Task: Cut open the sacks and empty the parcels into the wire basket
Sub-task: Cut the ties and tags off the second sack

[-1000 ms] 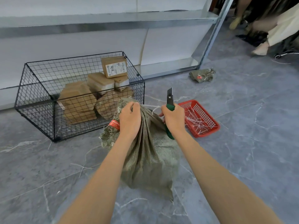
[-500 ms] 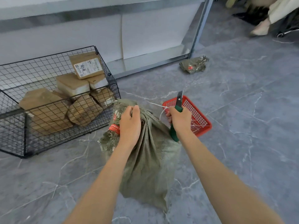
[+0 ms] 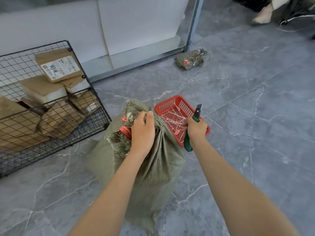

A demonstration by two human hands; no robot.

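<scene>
While the right hand [image 3: 196, 129] closes its fingers around the green handle of the knife [image 3: 198, 111], with the blade out and pointing up, a slip could cut the left hand [image 3: 143, 132], which grips the gathered neck of the sack [image 3: 153, 167] quite near. If this grip loosens, the sack may tip over, I think. It stands on the floor between the wire basket [image 3: 100, 114] and the red basket [image 3: 166, 101]. The wire basket holds several brown parcels [image 3: 44, 90]. The red basket holds thin white strips [image 3: 172, 116], maybe cut ties. A crumpled sack [image 3: 190, 58] lies well apart, by the shelf foot.
</scene>
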